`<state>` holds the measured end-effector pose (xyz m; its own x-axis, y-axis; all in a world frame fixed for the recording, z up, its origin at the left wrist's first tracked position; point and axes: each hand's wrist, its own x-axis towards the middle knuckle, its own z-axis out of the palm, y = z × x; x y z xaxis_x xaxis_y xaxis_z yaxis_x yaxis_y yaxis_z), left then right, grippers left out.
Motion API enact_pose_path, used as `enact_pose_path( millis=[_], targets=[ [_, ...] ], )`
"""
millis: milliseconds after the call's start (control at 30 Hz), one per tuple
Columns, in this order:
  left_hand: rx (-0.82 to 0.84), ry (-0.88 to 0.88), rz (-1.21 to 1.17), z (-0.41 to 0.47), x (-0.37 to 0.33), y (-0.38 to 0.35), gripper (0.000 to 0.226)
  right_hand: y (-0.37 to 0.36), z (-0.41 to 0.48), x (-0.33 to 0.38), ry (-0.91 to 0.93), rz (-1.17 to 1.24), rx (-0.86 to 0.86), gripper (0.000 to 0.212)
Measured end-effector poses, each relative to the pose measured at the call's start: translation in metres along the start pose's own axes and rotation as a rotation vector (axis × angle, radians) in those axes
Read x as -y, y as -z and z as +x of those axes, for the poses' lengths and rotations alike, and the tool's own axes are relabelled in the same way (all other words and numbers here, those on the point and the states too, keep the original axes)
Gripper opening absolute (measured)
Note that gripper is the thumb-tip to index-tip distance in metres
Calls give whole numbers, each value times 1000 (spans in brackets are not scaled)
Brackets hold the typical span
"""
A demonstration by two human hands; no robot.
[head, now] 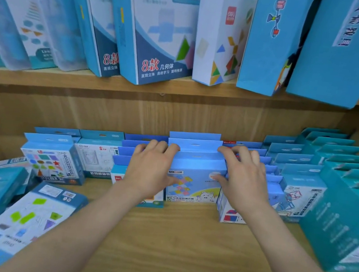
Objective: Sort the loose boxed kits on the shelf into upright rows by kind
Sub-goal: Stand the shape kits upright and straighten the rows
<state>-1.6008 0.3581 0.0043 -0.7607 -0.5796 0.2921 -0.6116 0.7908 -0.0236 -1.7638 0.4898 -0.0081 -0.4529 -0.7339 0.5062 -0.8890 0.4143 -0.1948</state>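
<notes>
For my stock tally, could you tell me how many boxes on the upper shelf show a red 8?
2: a front box mid-shelf, and a second box just left, partly covered by it. More may hide behind.

Bright, soft and even all over. A bit dimmer far back in the lower shelf (180,242), right under the upper shelf (133,95). Only thin, soft shadows under the standing boxes. Sharp in the middle, on the left hand (149,168), the right hand (244,179) and the bear box (194,185). Blurry and milky at the top left, on the see-through wrapped packs (16,16). Fuzzy down the left edge too. Bent and stretched near the edges, with the tall blue boxes (328,53) leaning outward at the top right.
</notes>
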Motion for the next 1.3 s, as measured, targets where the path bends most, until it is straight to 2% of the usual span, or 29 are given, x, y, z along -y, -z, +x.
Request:
enact_pose_path(
  millis=[133,233,400,533,700,867,1000,1100,1200,1300],
  targets=[
    [-96,45,48,5,-2,-7,64,3,2,-5,-46,51,55,69],
    [-159,60,74,7,-5,-12,67,13,-2,-14,-35,98,154,88],
    [-256,63,134,6,-8,-23,73,26,-13,-37,24,-62,353,105],
    [-294,54,150,5,-9,-25,81,19,-18,-43,56,-166,308,103],
    [-278,73,141,1,-11,-23,79,17,-20,-46,91,-182,269,101],
    [-238,126,-7,-18,-16,-8,73,19,-27,-46,96,-145,210,104],
    [-279,212,-244,-59,-11,9,39,17,-35,-21,106,44,101,83],
    [-339,266,-352,-106,1,18,25,13,-46,8,58,319,16,62],
    [-381,354,-374,-149,15,21,20,11,-60,35,1,613,54,51],
    [-360,454,-316,-185,31,22,21,2,-73,62,-11,782,157,47]
  ],
)
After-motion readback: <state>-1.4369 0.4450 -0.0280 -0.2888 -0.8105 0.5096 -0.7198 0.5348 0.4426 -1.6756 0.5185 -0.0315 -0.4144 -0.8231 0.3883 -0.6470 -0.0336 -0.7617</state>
